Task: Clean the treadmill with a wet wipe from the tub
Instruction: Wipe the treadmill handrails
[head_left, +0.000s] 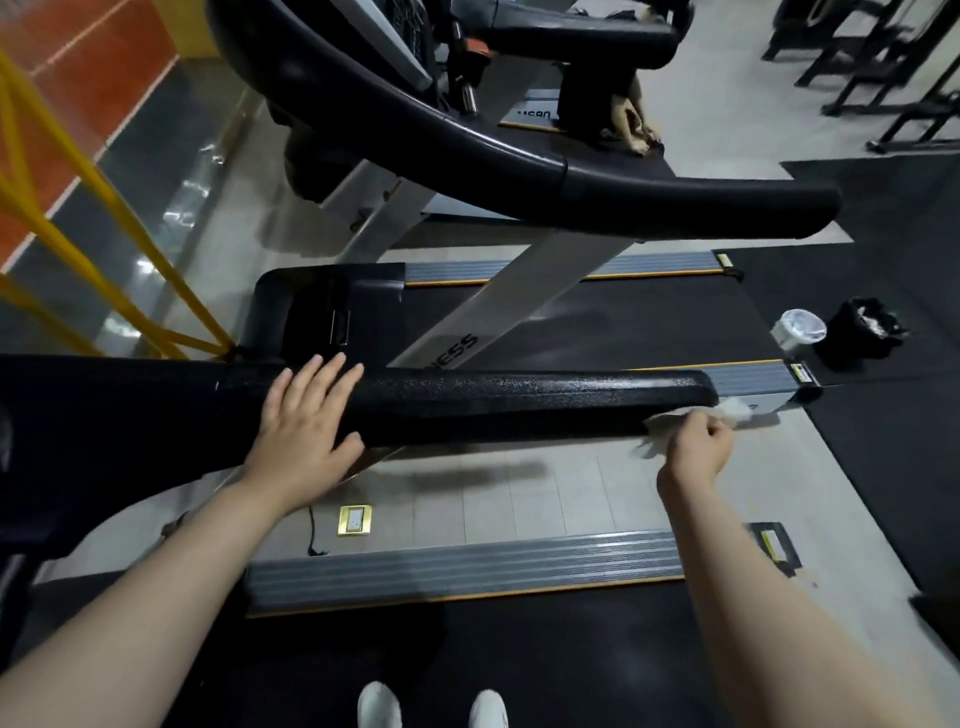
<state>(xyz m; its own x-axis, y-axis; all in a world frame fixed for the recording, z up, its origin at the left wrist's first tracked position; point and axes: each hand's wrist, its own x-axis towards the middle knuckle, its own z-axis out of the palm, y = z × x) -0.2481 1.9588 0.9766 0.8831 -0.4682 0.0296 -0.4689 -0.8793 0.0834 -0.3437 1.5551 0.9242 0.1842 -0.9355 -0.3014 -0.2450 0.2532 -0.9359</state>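
While the left hand (306, 421) lies flat with fingers spread on the pebbled black foam of the treadmill handrail (519, 402), the right hand (698, 447) curls around a crumpled white wet wipe (735, 409), pressing it against the rail's rounded end. The rail is a long, thick, matte bar above a ribbed grey side strip (457, 569). Beyond it, the cylindrical wipe tub (797, 330) with a clear round lid stands near the treadmill's smooth dark belt (649, 322), just beside a small black bin (865, 332).
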